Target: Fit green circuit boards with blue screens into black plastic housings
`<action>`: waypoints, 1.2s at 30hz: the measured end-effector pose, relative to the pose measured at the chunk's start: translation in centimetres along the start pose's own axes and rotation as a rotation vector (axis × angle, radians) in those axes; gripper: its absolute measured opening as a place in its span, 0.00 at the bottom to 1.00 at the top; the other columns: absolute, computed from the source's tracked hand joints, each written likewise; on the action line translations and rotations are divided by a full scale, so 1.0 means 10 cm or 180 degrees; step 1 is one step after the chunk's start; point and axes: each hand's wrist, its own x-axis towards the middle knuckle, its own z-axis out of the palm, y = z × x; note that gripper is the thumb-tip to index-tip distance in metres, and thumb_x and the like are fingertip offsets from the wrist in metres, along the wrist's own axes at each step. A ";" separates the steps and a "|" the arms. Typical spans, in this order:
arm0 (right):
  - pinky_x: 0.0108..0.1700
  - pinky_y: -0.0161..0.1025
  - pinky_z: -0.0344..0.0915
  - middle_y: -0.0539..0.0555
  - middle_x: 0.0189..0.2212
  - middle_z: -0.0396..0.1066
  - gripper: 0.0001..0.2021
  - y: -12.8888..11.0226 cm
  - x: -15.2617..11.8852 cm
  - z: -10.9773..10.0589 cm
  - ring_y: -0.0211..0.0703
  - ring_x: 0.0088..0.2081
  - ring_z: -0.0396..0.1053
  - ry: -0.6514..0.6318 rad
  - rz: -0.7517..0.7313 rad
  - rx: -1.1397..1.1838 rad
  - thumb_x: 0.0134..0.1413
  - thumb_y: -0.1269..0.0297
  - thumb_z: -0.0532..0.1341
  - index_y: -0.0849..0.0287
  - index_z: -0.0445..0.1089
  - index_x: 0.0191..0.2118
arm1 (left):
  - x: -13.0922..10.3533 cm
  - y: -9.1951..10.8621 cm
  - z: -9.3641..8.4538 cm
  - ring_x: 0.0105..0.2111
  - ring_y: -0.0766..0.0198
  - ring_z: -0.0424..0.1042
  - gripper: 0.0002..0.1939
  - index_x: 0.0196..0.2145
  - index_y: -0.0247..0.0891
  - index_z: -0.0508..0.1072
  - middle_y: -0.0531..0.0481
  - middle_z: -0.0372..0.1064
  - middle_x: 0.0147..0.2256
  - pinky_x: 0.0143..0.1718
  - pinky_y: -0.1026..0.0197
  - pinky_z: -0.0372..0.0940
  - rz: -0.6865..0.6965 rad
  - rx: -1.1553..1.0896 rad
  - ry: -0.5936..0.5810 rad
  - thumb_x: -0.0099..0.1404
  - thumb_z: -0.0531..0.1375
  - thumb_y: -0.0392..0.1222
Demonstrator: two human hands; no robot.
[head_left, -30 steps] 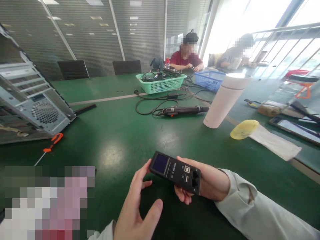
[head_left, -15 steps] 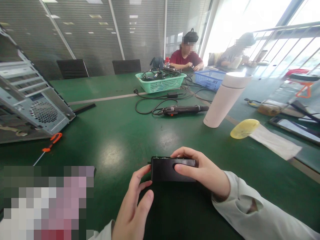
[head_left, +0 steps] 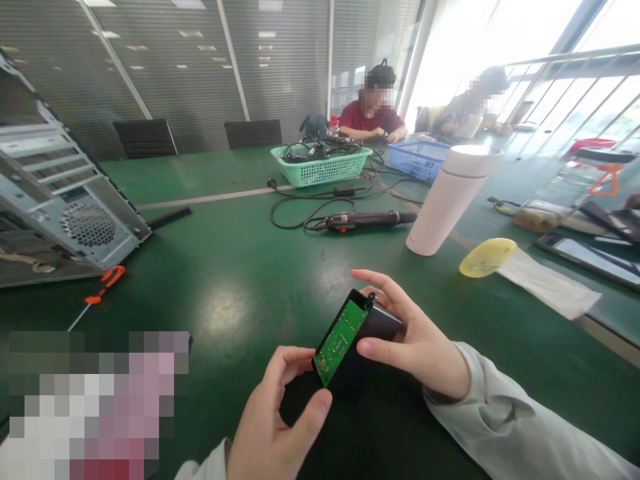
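A small black plastic case [head_left: 383,325] is tilted in front of me, with a green circuit board [head_left: 343,337] showing in its open side. My right hand [head_left: 400,333] grips the case's right part, thumb on the near face and the other fingers behind; its index finger sticks out free. At the lower left end, my left hand [head_left: 285,407] has its fingertips on the case edge and its thumb by the board's corner. The far face of the case is hidden.
Beyond the case lie a corded electric screwdriver [head_left: 365,220] and a green basket [head_left: 330,170] of cables. A white tumbler [head_left: 450,200] and a yellow item [head_left: 487,259] stand right. Left are a metal computer chassis [head_left: 75,193] and an orange-handled screwdriver [head_left: 106,283]. Two people sit at the back.
The black case has turned from lying level, its plain face toward me, to a slant with the circuit board facing me. My left hand has moved slightly right, and my right index finger has lifted.
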 end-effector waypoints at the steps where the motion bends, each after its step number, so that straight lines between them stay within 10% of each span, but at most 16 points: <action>1: 0.44 0.36 0.67 0.53 0.42 0.65 0.38 0.00 0.00 0.00 0.40 0.40 0.68 -0.0029 -0.0010 0.0016 0.53 0.62 0.68 0.55 0.46 0.62 | 0.00 0.00 0.00 0.44 0.57 0.74 0.07 0.40 0.44 0.69 0.51 0.75 0.39 0.46 0.59 0.67 0.0009 0.0025 0.0019 0.64 0.61 0.43; 28: 0.41 0.34 0.67 0.54 0.41 0.70 0.23 0.01 -0.02 0.01 0.40 0.38 0.68 0.0089 0.0139 -0.0409 0.54 0.53 0.67 0.59 0.68 0.52 | 0.03 -0.03 -0.02 0.36 0.60 0.71 0.05 0.33 0.43 0.67 0.54 0.70 0.32 0.39 0.64 0.66 -0.0154 -0.0524 0.0142 0.67 0.55 0.43; 36: 0.43 0.36 0.68 0.56 0.44 0.71 0.23 -0.03 -0.02 0.01 0.43 0.41 0.70 0.0047 0.0235 -0.0158 0.54 0.54 0.67 0.60 0.68 0.51 | 0.01 -0.10 0.01 0.44 0.50 0.76 0.18 0.50 0.40 0.72 0.45 0.78 0.42 0.46 0.55 0.69 -0.0580 -0.0856 0.0278 0.67 0.55 0.50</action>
